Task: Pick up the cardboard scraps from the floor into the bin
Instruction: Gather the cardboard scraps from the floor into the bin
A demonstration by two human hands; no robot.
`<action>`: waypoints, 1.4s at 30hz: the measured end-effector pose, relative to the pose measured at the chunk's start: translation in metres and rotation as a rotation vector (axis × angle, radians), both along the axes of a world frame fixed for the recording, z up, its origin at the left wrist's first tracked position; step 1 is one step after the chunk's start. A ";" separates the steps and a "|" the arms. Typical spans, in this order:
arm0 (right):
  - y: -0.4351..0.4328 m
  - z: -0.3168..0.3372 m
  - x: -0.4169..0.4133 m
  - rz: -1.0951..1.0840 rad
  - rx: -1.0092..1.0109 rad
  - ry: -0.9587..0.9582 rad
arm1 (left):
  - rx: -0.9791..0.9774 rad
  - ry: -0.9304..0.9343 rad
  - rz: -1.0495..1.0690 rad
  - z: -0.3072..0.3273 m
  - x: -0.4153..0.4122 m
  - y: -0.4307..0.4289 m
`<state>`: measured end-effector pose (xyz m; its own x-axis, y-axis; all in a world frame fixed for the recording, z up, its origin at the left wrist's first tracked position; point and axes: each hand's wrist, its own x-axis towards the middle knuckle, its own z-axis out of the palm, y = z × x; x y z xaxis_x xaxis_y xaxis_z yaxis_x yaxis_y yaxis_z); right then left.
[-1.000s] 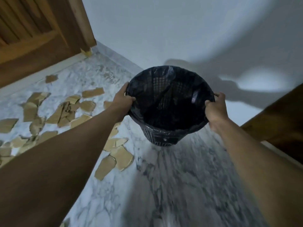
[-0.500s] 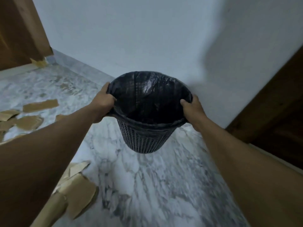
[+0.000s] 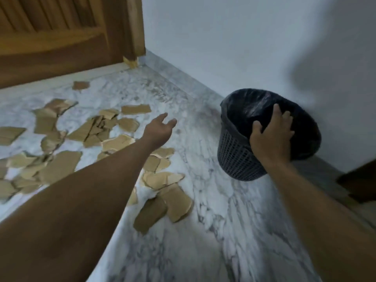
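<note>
Right hand [image 3: 271, 137] clasps the bin [image 3: 238, 159] rim; left hand [image 3: 159, 130] hangs empty.

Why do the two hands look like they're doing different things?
The left hand is open and empty above the cardboard scraps; the right hand has a grip on the bin rim. The left reaches toward the scraps; the right stays by the wall. Both arms are stretched forward.

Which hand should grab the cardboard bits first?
Probably the left hand: open, empty, reaching above the cardboard scraps. The right hand grips the bin rim.
</note>
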<state>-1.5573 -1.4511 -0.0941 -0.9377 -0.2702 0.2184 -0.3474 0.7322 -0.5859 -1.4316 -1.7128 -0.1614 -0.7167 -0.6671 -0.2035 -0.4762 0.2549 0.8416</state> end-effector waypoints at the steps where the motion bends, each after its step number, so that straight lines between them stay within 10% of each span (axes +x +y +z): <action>1: -0.016 -0.008 0.021 0.051 -0.012 0.030 | -0.045 -0.029 0.032 -0.011 0.021 -0.014; 11: -0.130 -0.224 0.136 0.385 0.417 -0.337 | -0.317 -0.498 0.224 -0.146 0.208 -0.137; 15: -0.186 -0.274 0.118 0.378 0.471 -0.133 | -0.413 -0.565 0.189 -0.185 0.238 -0.166; 25: -0.306 -0.277 0.110 0.783 0.415 -0.084 | -0.466 -0.612 0.317 -0.207 0.226 -0.133; 42: -0.307 -0.272 0.185 0.876 0.399 0.161 | -0.426 -0.629 0.498 -0.194 0.256 -0.099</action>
<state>-1.3723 -1.7579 -0.3660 -0.3362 -0.9394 0.0675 -0.9175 0.3105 -0.2486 -1.1760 -1.8115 -0.3559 -0.1651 -0.9784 -0.1248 -0.9543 0.1265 0.2707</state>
